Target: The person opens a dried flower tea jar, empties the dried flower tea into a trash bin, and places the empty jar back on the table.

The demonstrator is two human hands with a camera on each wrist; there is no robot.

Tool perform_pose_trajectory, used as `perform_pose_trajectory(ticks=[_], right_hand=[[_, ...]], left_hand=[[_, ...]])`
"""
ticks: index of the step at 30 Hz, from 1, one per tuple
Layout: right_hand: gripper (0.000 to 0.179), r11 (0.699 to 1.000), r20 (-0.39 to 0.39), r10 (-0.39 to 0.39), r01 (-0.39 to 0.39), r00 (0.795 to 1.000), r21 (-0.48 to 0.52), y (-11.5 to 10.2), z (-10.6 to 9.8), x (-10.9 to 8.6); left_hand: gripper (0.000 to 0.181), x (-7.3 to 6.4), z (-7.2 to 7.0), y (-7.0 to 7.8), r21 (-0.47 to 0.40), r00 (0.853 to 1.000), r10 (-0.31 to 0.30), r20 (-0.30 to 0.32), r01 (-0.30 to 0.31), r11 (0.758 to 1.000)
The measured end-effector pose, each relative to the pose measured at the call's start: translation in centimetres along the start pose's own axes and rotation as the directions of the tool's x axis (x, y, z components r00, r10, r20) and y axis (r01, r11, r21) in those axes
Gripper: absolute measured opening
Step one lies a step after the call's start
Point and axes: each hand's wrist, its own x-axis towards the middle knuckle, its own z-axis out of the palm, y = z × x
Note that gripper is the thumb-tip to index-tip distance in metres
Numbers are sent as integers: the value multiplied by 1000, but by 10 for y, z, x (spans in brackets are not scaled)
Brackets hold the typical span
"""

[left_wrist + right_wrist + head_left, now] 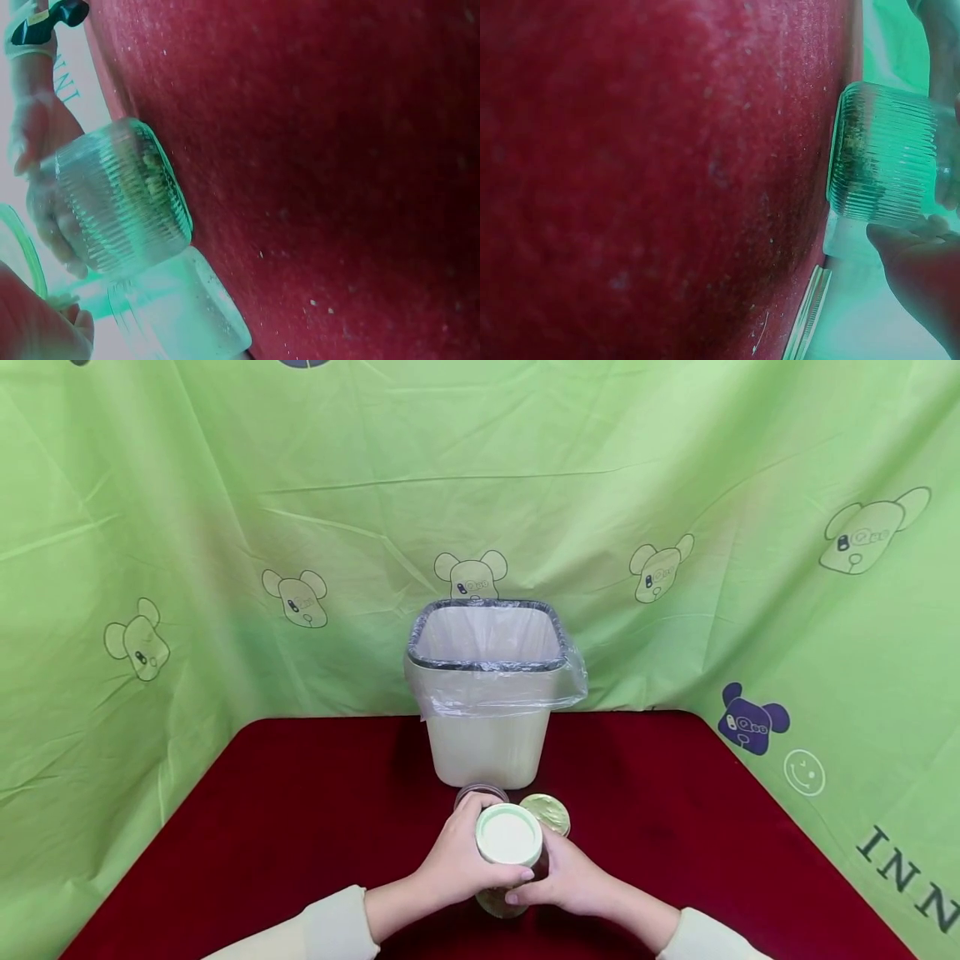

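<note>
A ribbed clear glass jar [124,195] stands on the red cloth with some yellowish-brown matter low inside. My right hand [573,872] grips its upper part, fingers wrapped round the glass. Above the jar, my left hand [457,856] holds a round white lid [509,833] with a pale green rim, thumb along its near side. Whether the lid touches the jar's mouth is hidden. Just beyond the hands are a second clear glass jar [184,307] and a gold-coloured lid [545,812].
A pale bin [487,743] lined with a clear plastic bag [495,693] stands behind the jars. The red cloth [322,810] covers the table. Green printed curtains [360,543] enclose the back and sides.
</note>
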Motion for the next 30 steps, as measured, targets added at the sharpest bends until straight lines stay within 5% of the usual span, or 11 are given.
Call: perform_pose_trajectory(ticks=[8, 15, 21, 30], right_hand=[[78, 1000, -12, 7, -7, 1000, -30, 1, -1, -1], [79, 999, -12, 15, -16, 1000, -42, 1, -1, 0], [79, 999, -4, 12, -13, 1000, -43, 1, -1, -1], [80, 1000, -4, 10, -10, 1000, -18, 0, -1, 0]], left_hand=[[81, 0, -2, 0, 12, 1000, 5, 7, -5, 1000], [77, 3, -12, -13, -44, 989, 86, 116, -81, 996], [77, 13, -25, -24, -151, 945, 175, 276, -137, 979], [75, 30, -31, -27, -300, 874, 189, 448, -52, 952]])
